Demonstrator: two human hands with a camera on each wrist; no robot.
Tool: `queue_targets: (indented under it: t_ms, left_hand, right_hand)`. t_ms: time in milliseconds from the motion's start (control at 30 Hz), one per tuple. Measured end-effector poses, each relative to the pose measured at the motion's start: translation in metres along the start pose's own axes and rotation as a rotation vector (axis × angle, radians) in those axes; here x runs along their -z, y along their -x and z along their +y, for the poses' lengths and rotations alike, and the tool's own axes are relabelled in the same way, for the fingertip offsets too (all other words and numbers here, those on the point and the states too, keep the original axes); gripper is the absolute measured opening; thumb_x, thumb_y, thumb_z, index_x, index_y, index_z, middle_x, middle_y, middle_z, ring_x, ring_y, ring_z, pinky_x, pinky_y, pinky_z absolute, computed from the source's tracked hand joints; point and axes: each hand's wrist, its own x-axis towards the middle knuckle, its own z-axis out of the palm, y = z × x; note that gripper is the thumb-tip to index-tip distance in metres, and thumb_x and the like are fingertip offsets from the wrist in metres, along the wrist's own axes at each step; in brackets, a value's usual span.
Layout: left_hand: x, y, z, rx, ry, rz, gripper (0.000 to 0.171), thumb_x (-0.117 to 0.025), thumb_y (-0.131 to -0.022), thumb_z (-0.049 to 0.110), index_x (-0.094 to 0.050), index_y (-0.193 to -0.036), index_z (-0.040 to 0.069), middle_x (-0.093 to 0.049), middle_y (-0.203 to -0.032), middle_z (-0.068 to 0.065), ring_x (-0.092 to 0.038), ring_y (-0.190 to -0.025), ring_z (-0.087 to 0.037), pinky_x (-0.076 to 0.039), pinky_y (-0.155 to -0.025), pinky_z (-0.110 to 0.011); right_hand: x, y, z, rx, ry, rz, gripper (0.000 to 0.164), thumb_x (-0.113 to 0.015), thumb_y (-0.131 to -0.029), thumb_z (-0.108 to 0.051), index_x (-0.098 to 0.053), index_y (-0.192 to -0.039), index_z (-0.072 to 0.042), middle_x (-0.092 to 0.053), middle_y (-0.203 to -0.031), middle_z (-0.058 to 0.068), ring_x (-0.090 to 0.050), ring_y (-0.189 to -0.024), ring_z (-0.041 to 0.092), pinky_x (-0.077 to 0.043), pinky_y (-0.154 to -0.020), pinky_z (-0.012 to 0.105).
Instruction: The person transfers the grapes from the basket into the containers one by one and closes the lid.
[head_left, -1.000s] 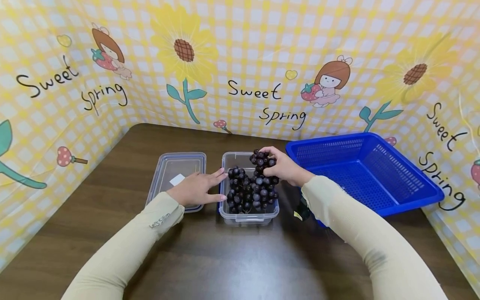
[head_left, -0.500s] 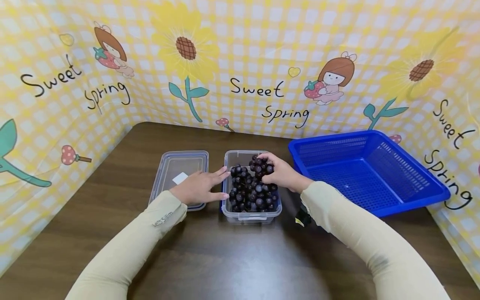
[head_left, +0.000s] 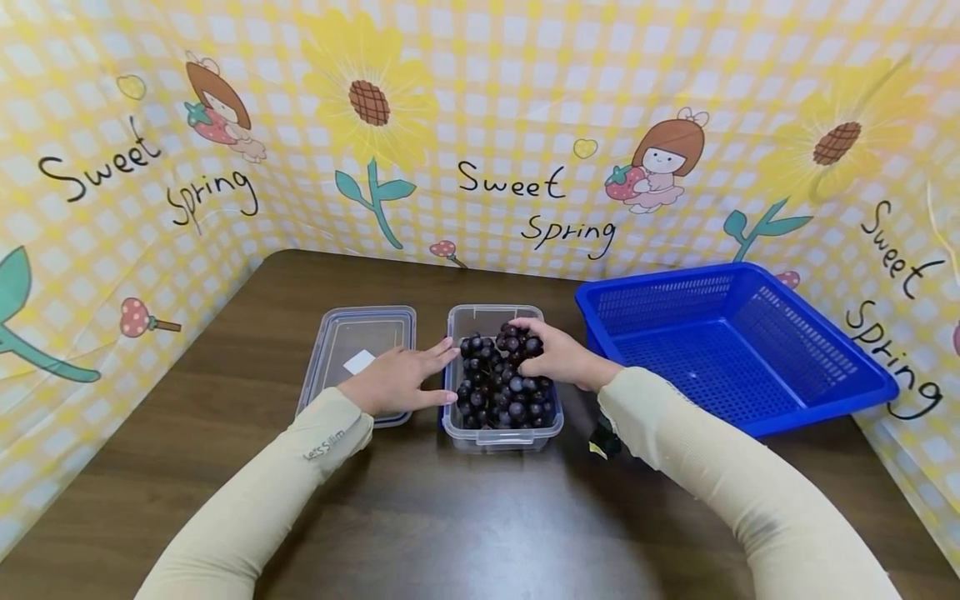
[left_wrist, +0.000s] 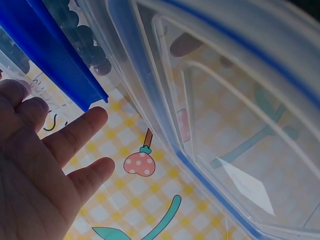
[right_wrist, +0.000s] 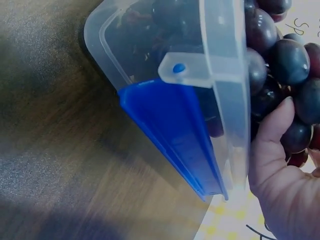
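In the head frame's centre, the right hand (head_left: 558, 354) curls round grapes (head_left: 491, 383) in the box (head_left: 502, 436); the left hand (head_left: 393, 381) spreads straight fingers beside it. Only wrist views show blue latches (right_wrist: 170, 125) clearly; the cloth (head_left: 517, 83) reads "Sweet Spring".

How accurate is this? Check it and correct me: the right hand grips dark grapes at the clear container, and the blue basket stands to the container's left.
Not quite: the side is wrong. The head view shows the blue basket to the right of the clear container. The rest stands: the right hand grips dark grapes at the container.
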Motion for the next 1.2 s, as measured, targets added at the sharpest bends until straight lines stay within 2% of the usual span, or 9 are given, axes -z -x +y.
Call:
queue_targets:
  t_ms: [267,433,567,667,800,900,1033,1133,1200]
  left_hand:
    - [0.001,0.000,0.001,-0.005,-0.004,-0.002,0.075,-0.047,-0.096,0.054,-0.029,-0.150,0.004,-0.022,-0.155,-0.015,-0.046,-0.126,-0.040,-0.028,-0.103,-0.064]
    - [0.002,-0.001,0.002,-0.007,-0.001,-0.005,0.075,-0.048,-0.096,0.052,-0.029,-0.150,0.004,-0.022,-0.155,-0.016,-0.047,-0.125,-0.040,-0.029,-0.103,-0.064]
    - [0.002,-0.001,0.002,-0.010,-0.009,-0.005,0.075,-0.047,-0.096,0.053,-0.030,-0.149,0.003,-0.023,-0.155,-0.016,-0.049,-0.123,-0.040,-0.030,-0.103,-0.063]
    - [0.003,-0.001,0.003,-0.009,-0.013,-0.008,0.074,-0.048,-0.096,0.052,-0.031,-0.149,0.003,-0.023,-0.155,-0.016,-0.050,-0.123,-0.039,-0.030,-0.103,-0.062]
    - [0.005,-0.001,0.004,-0.005,-0.012,-0.011,0.074,-0.049,-0.096,0.051,-0.031,-0.149,0.003,-0.023,-0.155,-0.016,-0.050,-0.122,-0.038,-0.031,-0.103,-0.061]
    - [0.004,-0.002,0.003,-0.006,-0.013,-0.013,0.074,-0.049,-0.096,0.052,-0.031,-0.149,0.003,-0.024,-0.155,-0.016,-0.052,-0.121,-0.037,-0.032,-0.104,-0.059]
    - [0.003,-0.002,0.003,-0.001,-0.013,-0.019,0.074,-0.048,-0.096,0.052,-0.031,-0.149,0.004,-0.024,-0.155,-0.016,-0.052,-0.121,-0.035,-0.033,-0.104,-0.058]
    - [0.003,-0.002,0.004,0.008,-0.007,-0.023,0.073,-0.049,-0.096,0.051,-0.030,-0.150,0.005,-0.023,-0.155,-0.016,-0.052,-0.121,-0.036,-0.032,-0.104,-0.059]
    - [0.003,-0.002,0.004,0.012,-0.003,-0.026,0.073,-0.049,-0.096,0.051,-0.030,-0.150,0.005,-0.022,-0.155,-0.016,-0.053,-0.120,-0.036,-0.032,-0.104,-0.059]
  right_hand:
    - [-0.004,-0.004,-0.003,0.003,0.128,-0.019,0.074,-0.062,-0.083,0.001,-0.032,-0.150,-0.011,-0.047,-0.132,0.016,-0.039,-0.059,0.013,-0.038,-0.060,0.027]
    - [-0.006,-0.009,-0.006,-0.012,0.185,-0.077,0.073,-0.058,-0.084,0.003,-0.032,-0.151,-0.013,-0.048,-0.130,0.016,-0.035,-0.052,0.012,-0.036,-0.056,0.026]
    - [-0.008,-0.014,-0.009,-0.031,0.259,-0.111,0.073,-0.057,-0.085,0.002,-0.031,-0.151,-0.016,-0.048,-0.134,0.015,-0.037,-0.055,0.012,-0.039,-0.062,0.027]
    - [-0.008,-0.018,-0.011,-0.051,0.322,-0.140,0.074,-0.057,-0.086,0.001,-0.029,-0.152,-0.017,-0.046,-0.138,0.013,-0.041,-0.060,0.013,-0.041,-0.069,0.029]
    - [-0.007,-0.023,-0.014,-0.051,0.371,-0.165,0.073,-0.056,-0.086,0.001,-0.029,-0.152,-0.015,-0.042,-0.145,0.014,-0.050,-0.078,0.020,-0.041,-0.079,0.034]
    - [-0.004,-0.025,-0.016,-0.050,0.349,-0.174,0.075,-0.056,-0.084,0.002,-0.028,-0.152,-0.014,-0.037,-0.149,0.014,-0.050,-0.092,0.023,-0.040,-0.084,0.035]
    - [0.002,-0.023,-0.017,-0.068,0.230,-0.192,0.080,-0.056,-0.084,0.007,-0.023,-0.154,-0.015,-0.031,-0.152,0.014,-0.047,-0.070,0.016,-0.042,-0.072,0.029]
    - [0.008,-0.021,-0.021,-0.073,0.224,-0.206,0.080,-0.059,-0.086,0.005,-0.021,-0.154,-0.014,-0.026,-0.155,0.014,-0.051,-0.071,0.016,-0.043,-0.070,0.029]
    - [0.013,-0.021,-0.024,-0.074,0.263,-0.206,0.077,-0.060,-0.088,0.000,-0.023,-0.154,-0.014,-0.025,-0.156,0.014,-0.055,-0.082,0.020,-0.045,-0.074,0.031]
